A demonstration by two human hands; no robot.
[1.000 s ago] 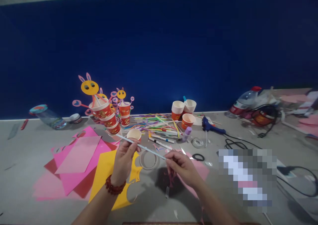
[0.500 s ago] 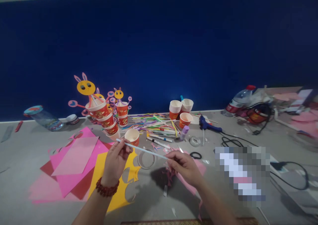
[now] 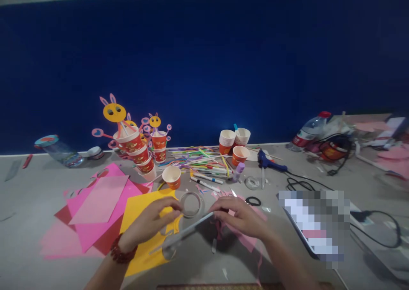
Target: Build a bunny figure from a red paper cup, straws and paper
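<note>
My right hand (image 3: pixel 238 216) pinches one end of a thin pale blue pipe cleaner (image 3: pixel 194 225). From those fingertips it slants down and to the left, blurred at its far end, over the cut-out yellow sheet (image 3: pixel 140 211). My left hand (image 3: pixel 156 219), with a red bead bracelet at the wrist, hovers above that sheet; its thumb and index finger are apart, with nothing seen between them. A wide roll of clear tape (image 3: pixel 191 215) lies just beyond the left fingertips. Pink paper scraps (image 3: pixel 244 239) lie beneath my right hand.
Behind my hands lie many coloured pipe cleaners (image 3: pixel 204 158), markers (image 3: pixel 207 179) and a paper cup (image 3: pixel 171 177). Stacked cups with bunny figures (image 3: pixel 128 138) stand left, near pink sheets (image 3: pixel 99 200). To the right are a blue glue gun (image 3: pixel 270 164), black-handled scissors (image 3: pixel 253 201) and a pixelated phone (image 3: pixel 309 230).
My left hand has let go of the pipe cleaner's other end and moved lower. The pipe cleaner, held by my right hand, has swung so its left end points down.
</note>
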